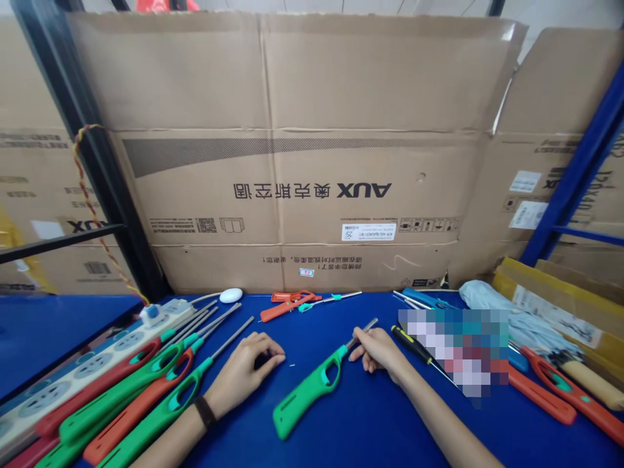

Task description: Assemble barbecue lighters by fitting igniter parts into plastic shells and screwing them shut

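My right hand [377, 349] pinches the metal tube of a green long-necked gas lighter [305, 393], with thumb and fingers closed near the tube's end. The lighter's handle slants down toward the front left, its teal trigger inside the oval opening. My left hand [248, 364], with a dark band on the wrist, is at the table to the lighter's left. Its fingers are curled, the thumb tip close to the index fingertip, and nothing shows between them. A tiny white piece [292, 365] lies on the blue table [234, 429] just right of those fingertips.
Several red and green lighters [146, 416] lie at left along a white power strip [88, 361]. An orange lighter shell with parts [287, 305] and a white oval object [231, 296] lie at the back. A screwdriver [414, 344], orange-red lighters [541, 393] and cardboard box [556, 312] are right.
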### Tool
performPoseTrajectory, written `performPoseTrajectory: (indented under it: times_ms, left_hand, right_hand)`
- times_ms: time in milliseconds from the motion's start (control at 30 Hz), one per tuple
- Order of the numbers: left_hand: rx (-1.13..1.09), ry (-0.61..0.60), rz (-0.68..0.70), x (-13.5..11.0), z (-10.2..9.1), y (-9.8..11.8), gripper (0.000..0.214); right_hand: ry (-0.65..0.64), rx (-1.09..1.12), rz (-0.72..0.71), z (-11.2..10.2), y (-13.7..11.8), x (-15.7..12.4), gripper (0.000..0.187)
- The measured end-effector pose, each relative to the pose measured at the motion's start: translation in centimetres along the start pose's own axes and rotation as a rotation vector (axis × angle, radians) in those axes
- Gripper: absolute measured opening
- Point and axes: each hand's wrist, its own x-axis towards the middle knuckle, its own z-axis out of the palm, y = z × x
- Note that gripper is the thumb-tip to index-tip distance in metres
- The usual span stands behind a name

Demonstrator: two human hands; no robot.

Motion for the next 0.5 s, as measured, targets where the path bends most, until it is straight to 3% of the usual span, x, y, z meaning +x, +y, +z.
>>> performPoseTrajectory:
  times_ms: [100, 233, 500]
  left_hand:
    - [-0.032, -0.03, -0.006, -0.3, 0.6, 0.5, 0.022]
    - [-0.042, -0.034, -0.042, -0.5, 1.1, 0.9, 0.023]
    - [-0.111, -0.135, -0.046, -0.2, 1.0, 0.9, 0.023]
  right_hand:
    - [-0.095, -0.153, 0.065, -0.1, 0.1, -0.3, 0.022]
    - [-0.13, -0.255, 0.042, -0.3, -0.1, -0.9, 0.028]
    - [-0.029, -0.446, -0.101, -0.5, 1.0, -1.2, 0.031]
